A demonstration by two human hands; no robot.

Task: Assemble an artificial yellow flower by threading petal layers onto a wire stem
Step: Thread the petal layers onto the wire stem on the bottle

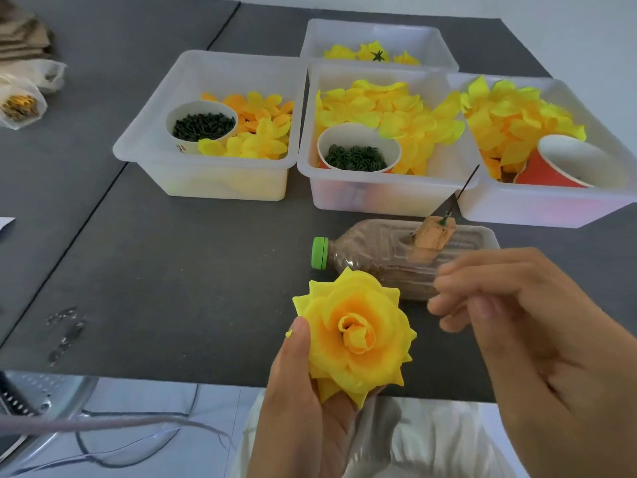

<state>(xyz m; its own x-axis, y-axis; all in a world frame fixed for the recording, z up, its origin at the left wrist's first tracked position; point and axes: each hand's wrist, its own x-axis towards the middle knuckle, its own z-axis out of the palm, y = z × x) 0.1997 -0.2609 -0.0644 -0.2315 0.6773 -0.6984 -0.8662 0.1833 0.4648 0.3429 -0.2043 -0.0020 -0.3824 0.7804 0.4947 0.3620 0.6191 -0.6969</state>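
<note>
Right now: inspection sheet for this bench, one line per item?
Surface: dark table, seams visible.
Job's things: assembled yellow flower; four petal bins; wire stem standing in a cork on a sand-filled bottle.
Clutter: bags at left edge.
Hands: left hand holds the flower; right hand blurred, fingers loosely curled, apparently empty.
Cables: cable below the table edge.
Surroundings: pale wall behind.

Dark grey table point(179, 270) spreads ahead of my grip, a seam line running diagonally across it off to my left. Plain white wall point(517, 8) beyond its far edge. Pale floor point(144, 401) below my grip. Even, soft light.
</note>
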